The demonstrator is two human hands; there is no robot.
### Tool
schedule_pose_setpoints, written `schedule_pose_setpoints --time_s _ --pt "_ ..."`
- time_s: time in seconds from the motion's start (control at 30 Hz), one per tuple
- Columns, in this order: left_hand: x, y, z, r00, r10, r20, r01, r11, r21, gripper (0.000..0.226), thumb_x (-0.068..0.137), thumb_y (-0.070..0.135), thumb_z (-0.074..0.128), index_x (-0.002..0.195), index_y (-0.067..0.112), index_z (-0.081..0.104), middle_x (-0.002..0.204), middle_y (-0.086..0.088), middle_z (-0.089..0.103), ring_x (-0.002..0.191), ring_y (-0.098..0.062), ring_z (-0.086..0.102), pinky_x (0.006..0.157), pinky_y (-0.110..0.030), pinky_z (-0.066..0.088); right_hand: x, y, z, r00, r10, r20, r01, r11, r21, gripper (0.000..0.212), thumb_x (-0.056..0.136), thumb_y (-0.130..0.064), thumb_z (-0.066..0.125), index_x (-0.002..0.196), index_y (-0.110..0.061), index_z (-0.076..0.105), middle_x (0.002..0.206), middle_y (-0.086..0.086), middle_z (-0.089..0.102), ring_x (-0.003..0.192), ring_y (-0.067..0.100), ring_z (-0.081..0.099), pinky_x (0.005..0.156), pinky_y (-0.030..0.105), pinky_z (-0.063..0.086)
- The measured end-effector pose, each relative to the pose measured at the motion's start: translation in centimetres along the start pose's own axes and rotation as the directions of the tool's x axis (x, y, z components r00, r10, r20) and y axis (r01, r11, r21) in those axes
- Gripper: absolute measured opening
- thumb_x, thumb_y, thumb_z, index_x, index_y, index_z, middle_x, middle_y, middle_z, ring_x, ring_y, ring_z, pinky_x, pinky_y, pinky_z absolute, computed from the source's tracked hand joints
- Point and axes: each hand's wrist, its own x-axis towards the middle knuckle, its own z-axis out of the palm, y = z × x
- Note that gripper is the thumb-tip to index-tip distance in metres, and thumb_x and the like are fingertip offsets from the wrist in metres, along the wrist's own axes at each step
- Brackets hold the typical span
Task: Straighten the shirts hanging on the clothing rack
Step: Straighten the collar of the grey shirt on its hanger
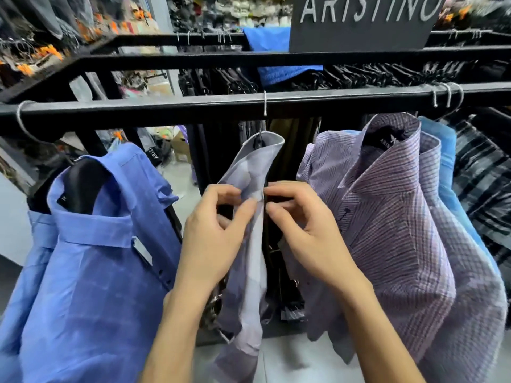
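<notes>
A black clothing rack rail (193, 109) runs across in front of me. A pale lilac shirt (255, 244) hangs from it at the centre on a wire-hooked hanger. My left hand (213, 230) pinches its front edge just below the collar. My right hand (304, 225) pinches the opposite edge of the same shirt's opening, fingertips almost meeting the left ones. A blue shirt (91, 258) hangs on the left with its back toward me. A purple striped shirt (392, 222) hangs on the right.
Behind the purple shirt hang a light blue shirt (448, 167) and a dark plaid one (486, 183). Dark trousers (359, 74) fill the rail behind. A dark brand sign (362, 20) stands on top, with a blue cloth (273, 56) draped beside it.
</notes>
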Motion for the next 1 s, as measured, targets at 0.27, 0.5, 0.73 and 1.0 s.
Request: schedule_pose_setpoints --time_s 0.27,0.5,0.73,1.0 --pt "5.1 0.1 -0.7 0.940 0.188 0.285 -0.186 0.982 -0.034 0.047 0.101 0.032 0.056 0.146 0.040 0.043 0.140 0.018 0.054 0.093 -0.006 0.065 0.085 -0.017 0.052 5.3 -0.2 -1.3 0.974 -0.220 0.057 0.227 0.939 -0.259 0.045 0.101 -0.001 0.056 0.145 -0.011 0.050 0.153 -0.006 0.037 0.131 0.019 0.054 0.104 0.022 0.046" --pt "5.3 1.0 -1.2 0.980 0.140 0.139 -0.135 0.990 -0.039 0.027 0.080 0.033 0.080 0.105 0.034 0.070 0.089 0.015 0.067 0.072 -0.002 0.061 0.060 -0.009 0.043 8.1 -0.2 -3.9 0.901 -0.334 0.276 0.410 0.863 -0.294 0.033 0.094 -0.010 0.072 0.127 -0.011 0.068 0.110 0.009 0.060 0.103 0.018 0.063 0.092 0.034 0.053" --pt "3.4 3.6 -1.3 0.955 0.295 -0.040 -0.284 0.943 0.173 0.016 0.071 0.039 0.086 0.079 0.029 0.077 0.077 0.016 0.069 0.082 -0.011 0.061 0.070 -0.017 0.045 8.6 -0.1 -5.2 0.880 -0.314 0.357 0.382 0.914 -0.136 0.028 0.089 -0.012 0.079 0.116 -0.009 0.074 0.099 0.007 0.067 0.091 0.015 0.070 0.083 0.037 0.059" --pt "1.2 3.3 -1.4 0.782 0.597 -0.179 -0.448 0.738 0.505 0.005 0.083 0.008 0.076 0.079 0.012 0.078 0.073 0.000 0.063 0.062 -0.020 0.060 0.052 -0.042 0.047 6.8 1.3 -3.7 0.834 -0.550 0.055 0.549 0.812 -0.197 0.008 0.083 0.001 0.080 0.088 -0.007 0.080 0.083 0.005 0.074 0.076 0.015 0.070 0.070 0.025 0.053"
